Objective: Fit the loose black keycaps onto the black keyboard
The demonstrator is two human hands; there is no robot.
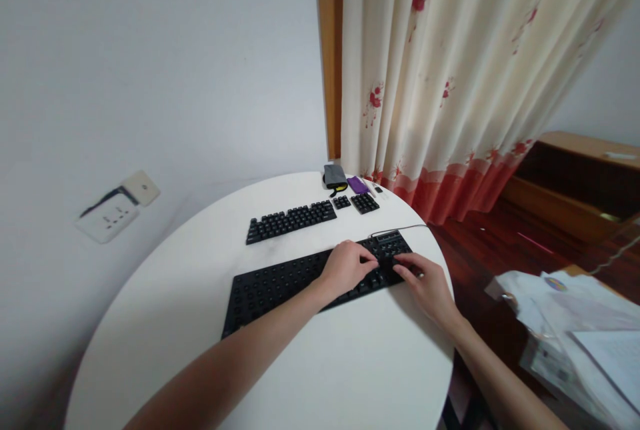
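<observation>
A black keyboard (277,288) lies across the white round table (175,297), its left part showing bare key posts without caps. Over its right part my left hand (347,266) rests with thumb and fingertips pinched together. My right hand (429,283) comes in from the right, thumb and forefinger closed close to the number-pad area. What either pinch holds, if anything, is too small to make out. Behind the keyboard, loose black keycaps are laid out in keyboard order: a large block (293,220), a small group (341,202) and a number-pad group (365,203).
At the table's back edge sit a grey pouch (335,175), a purple cloth (357,185) and a small black item (379,189). A thin cable (407,227) runs off right. Curtains (425,83) hang behind; plastic bags and papers (575,317) lie at the right.
</observation>
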